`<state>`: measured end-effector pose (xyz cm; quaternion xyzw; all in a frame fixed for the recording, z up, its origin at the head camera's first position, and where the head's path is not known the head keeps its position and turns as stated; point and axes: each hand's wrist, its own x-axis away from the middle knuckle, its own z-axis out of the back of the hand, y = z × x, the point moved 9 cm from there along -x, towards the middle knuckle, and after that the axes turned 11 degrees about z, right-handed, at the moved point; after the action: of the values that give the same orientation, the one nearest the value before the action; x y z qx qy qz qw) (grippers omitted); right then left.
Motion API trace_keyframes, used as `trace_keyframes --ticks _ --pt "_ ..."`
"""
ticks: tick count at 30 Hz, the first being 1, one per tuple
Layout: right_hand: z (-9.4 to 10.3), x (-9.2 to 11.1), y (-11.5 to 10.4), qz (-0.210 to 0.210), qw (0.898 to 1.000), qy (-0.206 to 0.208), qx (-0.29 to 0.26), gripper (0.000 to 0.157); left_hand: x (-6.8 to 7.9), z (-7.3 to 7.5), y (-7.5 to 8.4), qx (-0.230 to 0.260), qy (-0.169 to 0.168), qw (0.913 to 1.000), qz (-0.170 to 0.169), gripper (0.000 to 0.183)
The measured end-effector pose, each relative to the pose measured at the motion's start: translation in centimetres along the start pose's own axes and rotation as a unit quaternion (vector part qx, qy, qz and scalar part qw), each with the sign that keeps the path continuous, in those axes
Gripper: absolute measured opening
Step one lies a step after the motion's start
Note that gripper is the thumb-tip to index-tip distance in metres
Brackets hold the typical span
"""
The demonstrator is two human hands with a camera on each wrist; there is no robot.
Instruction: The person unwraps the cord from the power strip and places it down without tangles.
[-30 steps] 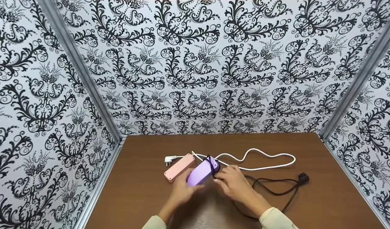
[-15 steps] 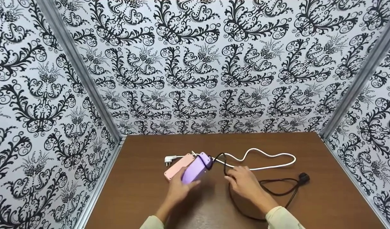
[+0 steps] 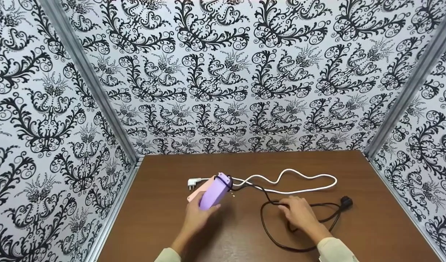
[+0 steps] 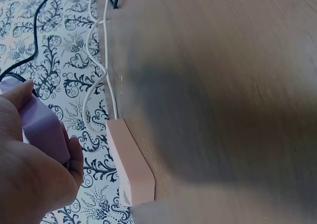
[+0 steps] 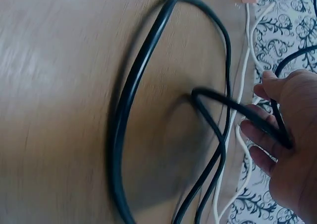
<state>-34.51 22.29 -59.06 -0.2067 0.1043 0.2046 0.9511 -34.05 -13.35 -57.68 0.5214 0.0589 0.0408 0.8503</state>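
My left hand (image 3: 195, 216) grips the near end of a purple power strip (image 3: 214, 193), lifted off the table and tilted. Around its far end winds a black cord (image 5: 119, 125), which runs over to my right hand (image 3: 299, 213). There the cord passes between thumb and fingers, seen in the right wrist view, and the rest lies in loose loops ending in a black plug (image 3: 346, 202). A peach power strip (image 4: 131, 164) lies on the table, partly hidden behind the purple one in the head view.
The peach strip's white cord (image 3: 310, 191) stretches across the back of the brown table (image 3: 237, 240), and its white plug (image 3: 192, 183) lies left of the strip. Patterned walls (image 3: 226, 91) with metal corner posts enclose the table on the sides and back.
The right hand has moved right and toward the person, drawing the black cord out from the purple power strip. The left hand has shifted slightly left with that strip.
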Motion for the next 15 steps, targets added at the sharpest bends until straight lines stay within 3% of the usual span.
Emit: trace_keyframes --ticks 9,15 --pt "1.1 -0.4 -0.1 -0.015 1.0 0.004 -0.017 0.011 0.1 -0.4 0.0 0.008 -0.007 0.9999 0.001 0.05" --pt "1.4 -0.9 -1.7 0.008 0.999 -0.018 -0.032 0.018 0.1 -0.5 0.1 0.016 -0.01 0.9997 0.013 0.051"
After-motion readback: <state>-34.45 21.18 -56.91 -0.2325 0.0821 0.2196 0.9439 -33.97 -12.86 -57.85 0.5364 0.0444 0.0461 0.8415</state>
